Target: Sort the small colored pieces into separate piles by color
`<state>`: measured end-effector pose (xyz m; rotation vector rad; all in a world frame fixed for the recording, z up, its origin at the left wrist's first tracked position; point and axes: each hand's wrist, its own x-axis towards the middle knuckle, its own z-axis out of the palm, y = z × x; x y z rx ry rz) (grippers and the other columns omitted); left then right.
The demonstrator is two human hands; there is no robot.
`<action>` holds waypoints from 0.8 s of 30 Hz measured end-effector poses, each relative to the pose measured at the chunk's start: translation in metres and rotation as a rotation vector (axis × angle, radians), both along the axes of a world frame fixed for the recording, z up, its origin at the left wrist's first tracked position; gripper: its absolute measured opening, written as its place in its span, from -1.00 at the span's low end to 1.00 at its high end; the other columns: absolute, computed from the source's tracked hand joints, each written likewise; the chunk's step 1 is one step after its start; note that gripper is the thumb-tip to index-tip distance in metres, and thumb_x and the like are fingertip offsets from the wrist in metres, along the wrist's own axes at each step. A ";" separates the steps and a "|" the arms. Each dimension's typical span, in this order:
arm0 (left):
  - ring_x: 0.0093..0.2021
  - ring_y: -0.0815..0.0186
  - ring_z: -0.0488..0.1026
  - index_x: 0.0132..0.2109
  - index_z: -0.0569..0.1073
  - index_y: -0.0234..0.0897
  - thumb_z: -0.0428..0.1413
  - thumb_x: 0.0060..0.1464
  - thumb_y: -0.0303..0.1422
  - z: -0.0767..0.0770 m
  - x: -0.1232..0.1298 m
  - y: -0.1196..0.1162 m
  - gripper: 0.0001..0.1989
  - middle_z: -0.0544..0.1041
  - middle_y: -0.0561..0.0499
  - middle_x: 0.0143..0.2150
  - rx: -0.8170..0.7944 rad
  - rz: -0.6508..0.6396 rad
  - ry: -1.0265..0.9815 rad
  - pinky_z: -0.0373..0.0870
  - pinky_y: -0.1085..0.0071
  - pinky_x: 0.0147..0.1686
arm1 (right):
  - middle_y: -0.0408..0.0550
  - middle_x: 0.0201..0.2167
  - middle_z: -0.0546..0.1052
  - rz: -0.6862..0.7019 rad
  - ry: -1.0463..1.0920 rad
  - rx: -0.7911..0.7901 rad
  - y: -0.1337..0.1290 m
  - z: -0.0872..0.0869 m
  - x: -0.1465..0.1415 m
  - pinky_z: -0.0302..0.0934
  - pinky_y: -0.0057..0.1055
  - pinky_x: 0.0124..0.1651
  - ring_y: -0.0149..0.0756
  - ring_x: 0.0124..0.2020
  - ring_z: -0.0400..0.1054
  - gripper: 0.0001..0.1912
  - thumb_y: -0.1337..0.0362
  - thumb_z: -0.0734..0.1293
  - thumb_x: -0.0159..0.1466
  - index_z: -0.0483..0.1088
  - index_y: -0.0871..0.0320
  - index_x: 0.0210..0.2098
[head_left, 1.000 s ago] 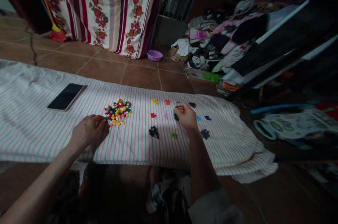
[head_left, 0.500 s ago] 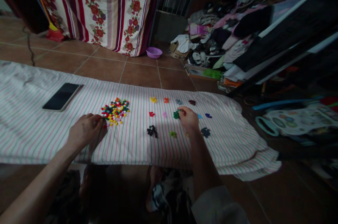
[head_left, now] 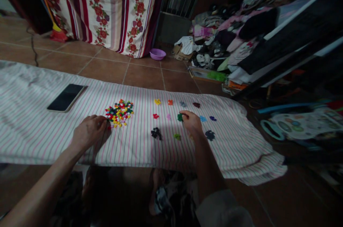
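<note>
Coloured pieces [head_left: 119, 113] heaped on striped sheet [head_left: 53, 141], mid-frame; our left hand [head_left: 91, 132] at heap edge, grip hidden, can't tell; our right hand [head_left: 191, 122] seemingly pinching green piece [head_left: 180, 117].

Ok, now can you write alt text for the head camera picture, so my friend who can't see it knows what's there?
Two bare hands work over a striped cloth: the left hand is at a heap of small multicoloured pieces, and the right hand is at a dark green cluster among other small one-colour clusters. A smartphone lies on the cloth.
</note>
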<state>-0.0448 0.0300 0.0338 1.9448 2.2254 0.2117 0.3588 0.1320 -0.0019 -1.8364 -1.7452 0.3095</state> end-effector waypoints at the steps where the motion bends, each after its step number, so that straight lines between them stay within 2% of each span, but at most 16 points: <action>1: -0.15 0.17 0.46 -0.09 0.52 -0.21 -0.22 0.19 -0.16 0.000 0.000 0.000 -0.54 0.53 -0.10 -0.18 0.001 0.004 0.000 0.36 0.30 -0.15 | 0.00 -0.22 0.59 0.001 -0.003 0.005 0.000 0.001 0.000 0.27 -0.23 0.02 -0.18 -0.16 0.45 -0.66 0.38 0.19 0.12 0.56 0.11 -0.25; 6: -0.13 0.18 0.46 -0.09 0.52 -0.21 -0.22 0.20 -0.17 0.001 0.001 0.001 -0.54 0.53 -0.10 -0.17 -0.005 0.005 0.024 0.35 0.31 -0.16 | 0.00 -0.25 0.60 0.021 -0.013 0.090 0.001 0.007 -0.009 0.27 -0.22 0.01 -0.17 -0.17 0.45 -0.68 0.34 0.18 0.13 0.56 0.10 -0.28; 10: -0.13 0.21 0.45 -0.10 0.53 -0.22 -0.20 0.20 -0.20 0.004 0.003 0.001 -0.57 0.53 -0.10 -0.18 0.004 -0.003 0.043 0.35 0.36 -0.18 | 0.02 -0.23 0.60 0.108 0.021 0.151 0.002 0.013 -0.030 0.29 -0.24 0.00 -0.17 -0.17 0.45 -0.69 0.30 0.18 0.16 0.56 0.11 -0.27; 15: -0.09 0.21 0.44 -0.12 0.53 -0.22 -0.17 0.21 -0.21 0.005 0.007 0.001 -0.59 0.53 -0.10 -0.17 0.014 0.003 0.063 0.35 0.38 -0.19 | -0.01 -0.23 0.60 0.266 0.110 0.148 0.002 0.016 -0.072 0.30 -0.24 0.00 -0.18 -0.17 0.45 -0.70 0.28 0.19 0.19 0.55 0.09 -0.25; 19: -0.07 0.20 0.43 -0.14 0.53 -0.20 -0.16 0.21 -0.23 0.005 0.008 0.000 -0.62 0.53 -0.08 -0.16 0.015 -0.003 0.061 0.37 0.37 -0.15 | 0.00 -0.23 0.58 0.427 0.156 0.146 -0.002 0.017 -0.112 0.28 -0.23 0.02 -0.18 -0.13 0.44 -0.70 0.35 0.18 0.22 0.55 0.10 -0.24; 24: -0.05 0.18 0.41 -0.08 0.52 -0.23 -0.14 0.21 -0.27 0.006 0.007 -0.001 -0.63 0.53 -0.10 -0.11 0.012 -0.025 0.017 0.37 0.32 -0.08 | -0.02 -0.19 0.57 0.564 0.122 0.101 -0.007 0.017 -0.157 0.24 -0.24 0.07 -0.21 -0.09 0.40 -0.68 0.44 0.19 0.22 0.54 0.08 -0.20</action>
